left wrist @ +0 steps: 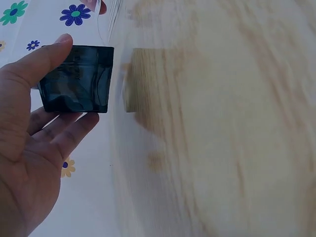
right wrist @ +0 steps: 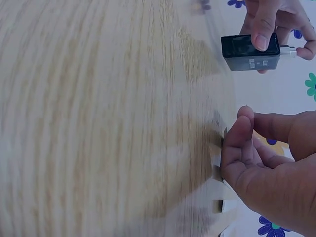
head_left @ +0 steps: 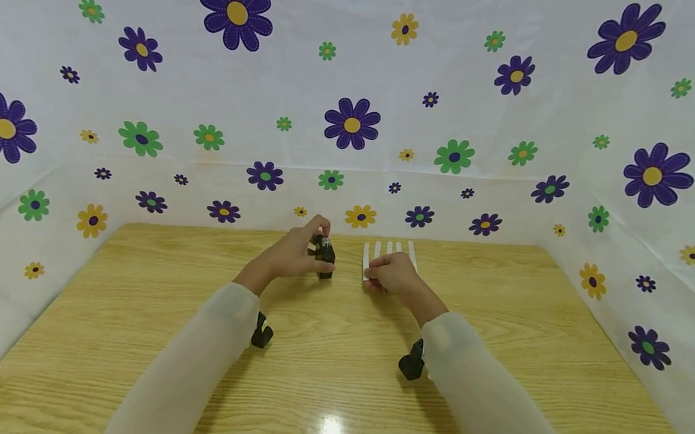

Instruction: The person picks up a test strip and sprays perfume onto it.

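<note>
My left hand grips a small dark, square-sided glass spray bottle with a silver nozzle. The thumb lies along one face, other fingers support the opposite face, and the index finger reaches over the nozzle. In the left wrist view the flat face of the bottle appears just off the table. To its right, my right hand is at a row of narrow white strips. Its thumb and index finger pinch at the leftmost strip; in the right wrist view the fingers cover the pinched spot.
The wood-grain table extends to a white flower-print sheet that rises behind it and along both sides. Black devices are worn under both wrists, close over the tabletop.
</note>
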Motion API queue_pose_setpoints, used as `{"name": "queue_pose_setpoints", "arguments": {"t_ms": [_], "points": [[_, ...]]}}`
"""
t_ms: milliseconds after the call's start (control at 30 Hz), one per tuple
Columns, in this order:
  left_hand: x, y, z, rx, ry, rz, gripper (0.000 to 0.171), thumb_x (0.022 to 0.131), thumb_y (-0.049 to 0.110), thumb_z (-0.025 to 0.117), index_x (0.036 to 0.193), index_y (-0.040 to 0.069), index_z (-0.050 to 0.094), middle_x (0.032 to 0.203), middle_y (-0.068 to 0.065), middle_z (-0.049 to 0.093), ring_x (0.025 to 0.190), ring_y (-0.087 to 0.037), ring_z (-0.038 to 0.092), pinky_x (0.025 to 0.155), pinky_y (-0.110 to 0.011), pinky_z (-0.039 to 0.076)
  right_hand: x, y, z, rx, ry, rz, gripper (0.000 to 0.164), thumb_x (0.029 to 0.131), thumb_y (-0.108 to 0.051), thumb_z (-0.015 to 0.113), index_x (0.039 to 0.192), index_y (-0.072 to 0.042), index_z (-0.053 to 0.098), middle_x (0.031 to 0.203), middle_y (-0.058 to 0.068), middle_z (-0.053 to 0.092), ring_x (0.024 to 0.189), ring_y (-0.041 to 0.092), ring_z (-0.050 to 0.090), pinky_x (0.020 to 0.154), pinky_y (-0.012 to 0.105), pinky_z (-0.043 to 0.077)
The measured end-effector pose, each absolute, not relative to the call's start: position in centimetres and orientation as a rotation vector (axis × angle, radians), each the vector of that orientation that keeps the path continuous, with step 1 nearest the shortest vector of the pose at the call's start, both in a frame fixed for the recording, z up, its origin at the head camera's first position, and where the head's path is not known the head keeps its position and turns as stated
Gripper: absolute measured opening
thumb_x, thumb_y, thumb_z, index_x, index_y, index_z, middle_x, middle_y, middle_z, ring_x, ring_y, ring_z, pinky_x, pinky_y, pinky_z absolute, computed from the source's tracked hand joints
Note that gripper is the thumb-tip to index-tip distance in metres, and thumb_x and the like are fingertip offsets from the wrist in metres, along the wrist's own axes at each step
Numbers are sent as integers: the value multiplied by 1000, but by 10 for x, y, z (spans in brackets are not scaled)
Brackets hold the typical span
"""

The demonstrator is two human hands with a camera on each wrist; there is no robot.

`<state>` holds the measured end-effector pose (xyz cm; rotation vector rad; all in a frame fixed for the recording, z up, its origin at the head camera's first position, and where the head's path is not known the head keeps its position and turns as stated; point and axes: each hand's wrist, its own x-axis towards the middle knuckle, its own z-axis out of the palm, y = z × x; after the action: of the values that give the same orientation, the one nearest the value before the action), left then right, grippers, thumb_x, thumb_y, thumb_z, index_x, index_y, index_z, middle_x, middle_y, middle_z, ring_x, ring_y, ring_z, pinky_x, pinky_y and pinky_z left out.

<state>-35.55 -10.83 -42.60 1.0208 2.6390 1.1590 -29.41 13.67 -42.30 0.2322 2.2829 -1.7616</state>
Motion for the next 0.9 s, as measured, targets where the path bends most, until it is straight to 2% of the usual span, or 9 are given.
{"name": "queue_pose_setpoints", "arguments": {"t_ms": [133, 300, 633, 900], "points": [[-357, -108, -428, 1008, 2602, 1199, 62, 86, 24, 85, 124, 20, 36, 135, -21, 59, 103, -29, 62, 86, -47, 50, -295, 135, -424, 256, 2254, -1786, 27, 100, 2, 61, 126, 11, 58, 104, 19, 66, 75, 18, 68, 69, 28, 57], [-358, -108, -429, 986, 2559, 1267, 61, 86, 20, 86, 121, 23, 36, 130, -17, 61, 119, -31, 62, 95, -50, 51, -297, 134, -426, 284, 2218, -1803, 29, 98, 4, 63, 125, 11, 57, 101, 19, 67, 75, 18, 69, 70, 28, 58], [-356, -109, -430, 933, 2533, 1287, 62, 85, 18, 86, 122, 21, 37, 123, -15, 62, 122, -31, 61, 104, -49, 48, -297, 134, -426, 271, 2213, -1780, 30, 99, 4, 62, 128, 11, 55, 103, 20, 68, 77, 19, 69, 73, 29, 58], [-356, -109, -434, 914, 2524, 1296, 63, 86, 18, 86, 126, 21, 37, 135, -17, 56, 131, -37, 55, 107, -50, 44, -297, 134, -427, 267, 2239, -1740, 29, 96, 4, 67, 123, 10, 58, 102, 19, 70, 77, 17, 71, 72, 28, 58]]}}
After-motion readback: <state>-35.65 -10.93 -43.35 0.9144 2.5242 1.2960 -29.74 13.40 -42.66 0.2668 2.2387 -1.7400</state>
